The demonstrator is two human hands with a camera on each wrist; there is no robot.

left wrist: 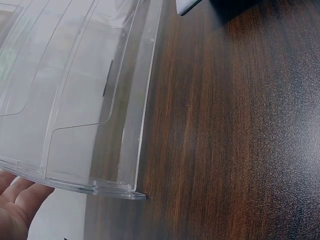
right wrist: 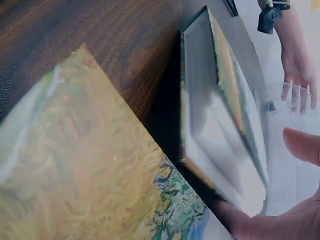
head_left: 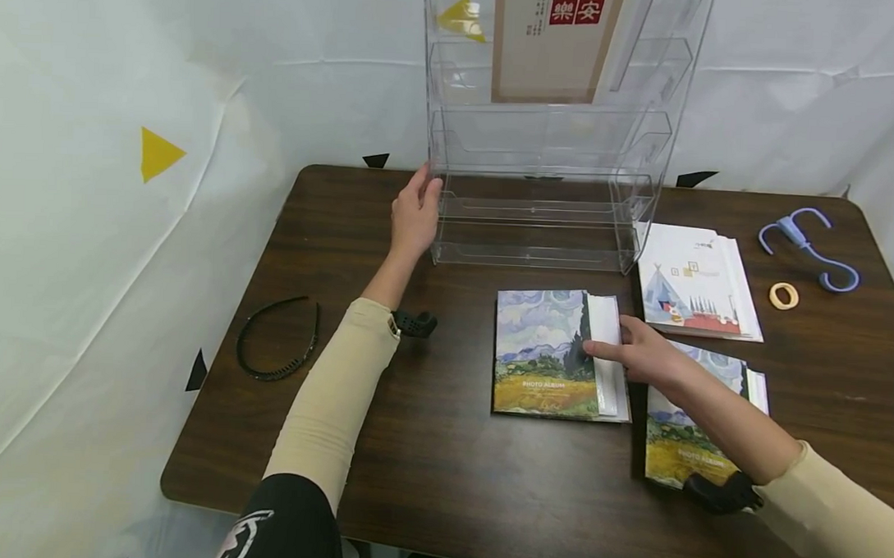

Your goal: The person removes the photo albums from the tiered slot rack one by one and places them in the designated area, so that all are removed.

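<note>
Over wood (head_left: 426,467) (white backdrop (head_left: 337,29)), left hand (head_left: 415,216) touches rack (head_left: 532,256), wide right hand (head_left: 642,351) meets album (head_left: 540,356).

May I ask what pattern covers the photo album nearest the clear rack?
The photo album bears a painted landscape under swirling clouds, clearest in the head view.

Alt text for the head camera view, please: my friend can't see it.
A person's right fingers grip a photo album at a dark table; the left fingers touch a clear tiered rack. Another album and a white book lie to the right.
</note>
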